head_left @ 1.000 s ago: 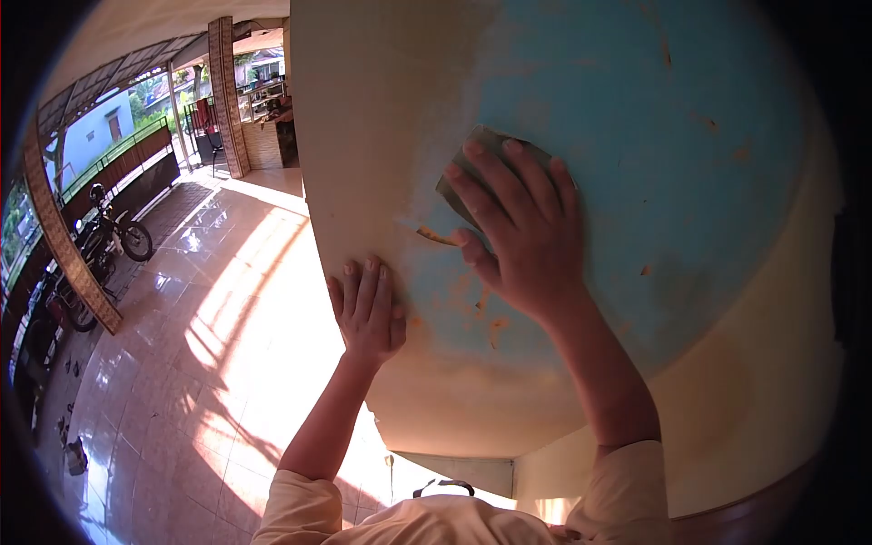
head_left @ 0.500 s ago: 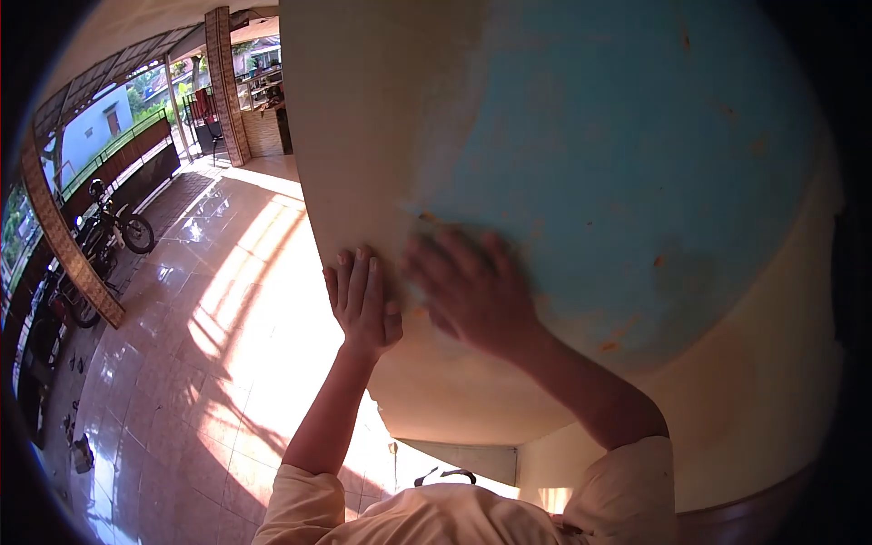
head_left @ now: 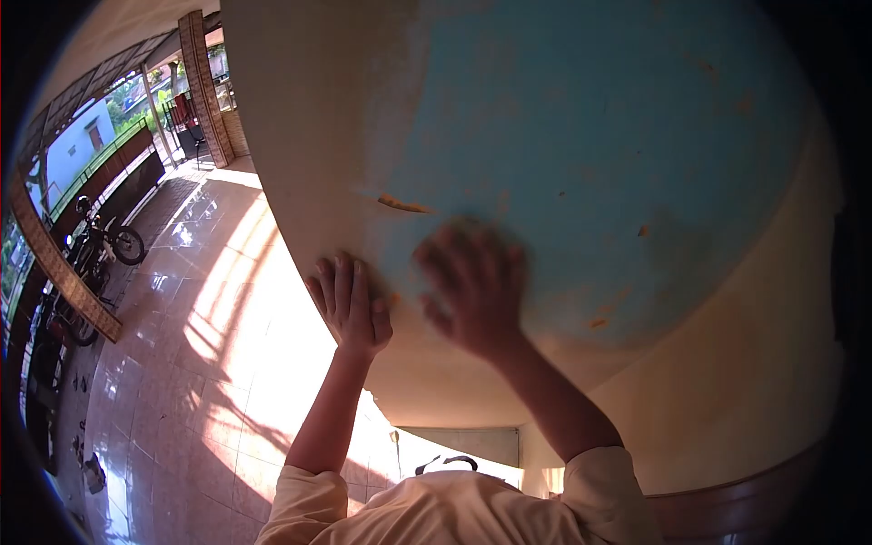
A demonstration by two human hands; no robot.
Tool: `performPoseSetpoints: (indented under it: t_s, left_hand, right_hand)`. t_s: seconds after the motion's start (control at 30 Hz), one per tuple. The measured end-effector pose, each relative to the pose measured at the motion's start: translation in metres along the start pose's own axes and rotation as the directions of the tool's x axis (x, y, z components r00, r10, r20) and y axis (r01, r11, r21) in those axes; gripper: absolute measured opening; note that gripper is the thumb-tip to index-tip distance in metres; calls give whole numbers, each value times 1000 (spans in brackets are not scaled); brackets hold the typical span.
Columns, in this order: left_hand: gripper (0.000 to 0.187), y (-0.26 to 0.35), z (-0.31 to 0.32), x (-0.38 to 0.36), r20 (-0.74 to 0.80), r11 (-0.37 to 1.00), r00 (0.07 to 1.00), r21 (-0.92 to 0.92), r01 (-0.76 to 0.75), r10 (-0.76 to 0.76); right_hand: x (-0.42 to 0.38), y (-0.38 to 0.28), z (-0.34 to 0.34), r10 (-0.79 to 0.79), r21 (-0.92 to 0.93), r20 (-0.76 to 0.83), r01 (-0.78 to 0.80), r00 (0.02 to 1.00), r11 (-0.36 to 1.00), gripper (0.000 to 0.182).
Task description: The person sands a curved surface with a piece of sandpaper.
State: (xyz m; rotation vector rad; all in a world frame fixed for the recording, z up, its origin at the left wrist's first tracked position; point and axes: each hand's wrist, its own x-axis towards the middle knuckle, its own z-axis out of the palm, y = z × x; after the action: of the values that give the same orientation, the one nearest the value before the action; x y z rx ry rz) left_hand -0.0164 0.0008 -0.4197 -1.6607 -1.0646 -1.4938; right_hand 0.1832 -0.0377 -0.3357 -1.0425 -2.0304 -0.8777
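A cream wall [head_left: 300,118] with a large light-blue painted area [head_left: 563,109] fills the view in front of me. My left hand [head_left: 350,304] lies against the cream part near the wall's left edge, fingers stretched out and holding nothing. To its right, my right hand [head_left: 477,291] is over the lower-left border of the blue area, palm toward the wall. Its fingers are spread and their tips are smeared by motion; no object shows in it. Just above and left of this hand, an orange-brown chipped mark [head_left: 401,205] shows on the wall. Smaller marks dot the blue paint.
Left of the wall, a shiny tiled floor [head_left: 163,391] carries bright sun patches. Motorcycles [head_left: 113,241] stand beyond a brick-patterned post [head_left: 68,263]. Another post [head_left: 204,86] rises near a dark gate. A cream wall [head_left: 745,363] curves along the right.
My right hand has moved right across the wall, uncovering the orange-brown mark. The view has shifted slightly; my left hand stays near the wall's edge.
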Motion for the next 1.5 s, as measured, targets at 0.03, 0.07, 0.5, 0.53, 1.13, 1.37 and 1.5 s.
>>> performPoseSetpoints:
  t_s: [0.03,0.07,0.5,0.53,1.13,1.37,1.5]
  left_hand:
    - [59,0,1,-7,10,1000,1000,13,-5,5]
    - [59,1,3,-14,15,1000,1000,6,-4,4]
    - [65,23,10,-34,50,999,999,-28,24,-22]
    - [66,23,11,-37,67,999,997,-43,33,-30]
    - [62,104,34,-10,111,985,994,-175,7,13]
    - [63,122,51,-41,105,992,994,-127,-3,17]
    - [63,143,52,-57,157,990,987,-137,44,-22]
  right_hand:
    - [-30,-16,20,-69,-7,67,69,995,998,64]
    - [-60,-27,37,-139,-8,136,141,981,990,64]
    - [-50,22,1,237,-52,70,-233,969,971,57]
    - [-66,3,15,202,-28,205,-200,958,979,57]
    - [-161,34,27,125,4,211,-129,969,992,61]
    - [-205,56,23,43,136,325,-91,945,987,56]
    - [-121,109,-39,287,-21,123,-287,950,958,57]
